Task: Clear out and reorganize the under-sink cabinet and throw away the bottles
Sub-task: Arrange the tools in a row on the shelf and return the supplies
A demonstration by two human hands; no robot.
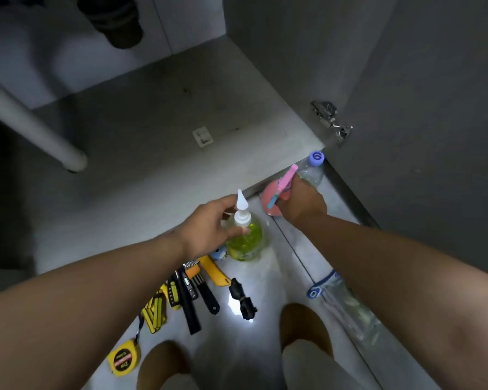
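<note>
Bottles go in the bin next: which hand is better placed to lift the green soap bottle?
Left. The left hand grips the green soap bottle around its white pump neck. The right hand is farther right, occupied on the pink spray bottle.

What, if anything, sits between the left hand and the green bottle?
Nothing visible. The left hand is at the green bottle, fingers and thumb either side of its white cap. The right hand grips the pink spray bottle beside it, not in the way.
</note>
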